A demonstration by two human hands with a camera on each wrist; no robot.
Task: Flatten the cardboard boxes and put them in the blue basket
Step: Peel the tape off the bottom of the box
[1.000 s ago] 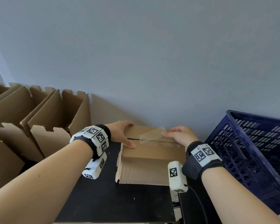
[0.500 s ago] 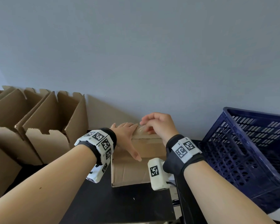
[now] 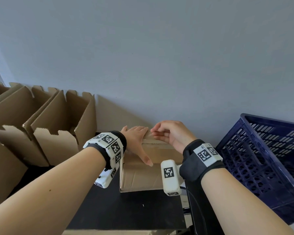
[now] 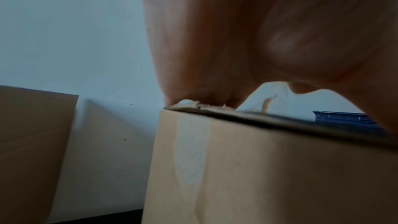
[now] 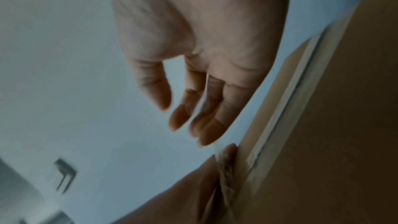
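Observation:
A closed cardboard box (image 3: pixel 139 173) stands on the black table (image 3: pixel 126 209) near the wall. My left hand (image 3: pixel 137 138) lies flat on its top with straight fingers, thumb down the near side. My right hand (image 3: pixel 168 133) hovers over the top's far edge and pinches a strip of clear tape (image 3: pixel 148 135) just beside the left fingers. The left wrist view shows the palm (image 4: pixel 237 40) on the box (image 4: pixel 258 168) and the lifted tape (image 4: pixel 267 101). In the right wrist view the fingers (image 5: pixel 183 117) hang beside the box (image 5: pixel 344 125).
The blue basket (image 3: pixel 268 158) stands tilted to the right of the table, also seen in the left wrist view as a blue rim (image 4: pixel 340 118). Several open cardboard boxes (image 3: pixel 58 133) line the left side against the grey wall. A cable hangs at the table's right edge.
My right hand has travelled left across the box top with the tape, from the right part to right beside my left fingers. The box now looks narrower, turned under my left hand.

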